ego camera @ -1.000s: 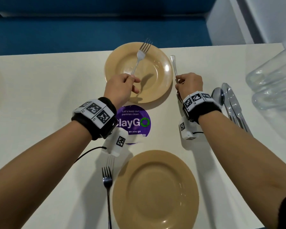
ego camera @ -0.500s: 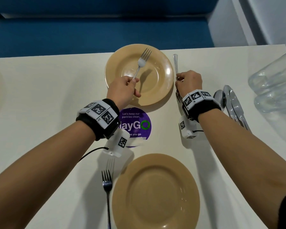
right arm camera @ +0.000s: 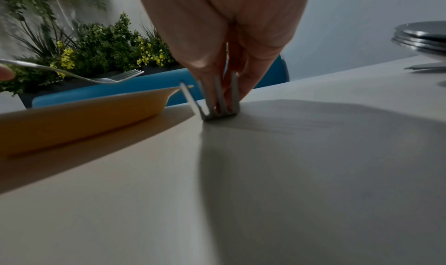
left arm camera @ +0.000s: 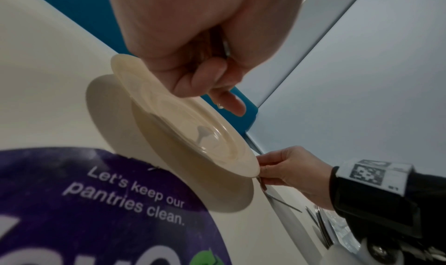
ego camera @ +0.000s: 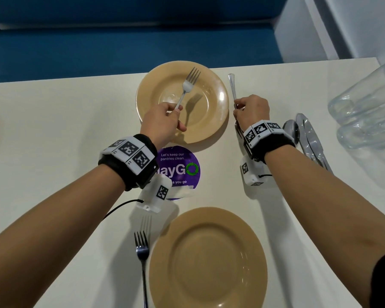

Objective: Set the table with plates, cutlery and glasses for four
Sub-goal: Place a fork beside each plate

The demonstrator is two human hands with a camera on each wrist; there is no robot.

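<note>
We've got left hand gripping a fork over the far plate at 12, right hand pinching another fork w/ tines on worktop at 3 of it — risk: clinking the rim or mixing sides.

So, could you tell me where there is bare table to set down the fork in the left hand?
Bare tabletop lies left of the far plate, beside the raised fork in the left hand. To the plate's right it is crowded: the right hand sets a second fork there, then spare cutlery and glasses.

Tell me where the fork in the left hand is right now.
In the head view, the fork is lifted above the far plate, tines pointing away, its handle gripped by the left hand.
</note>
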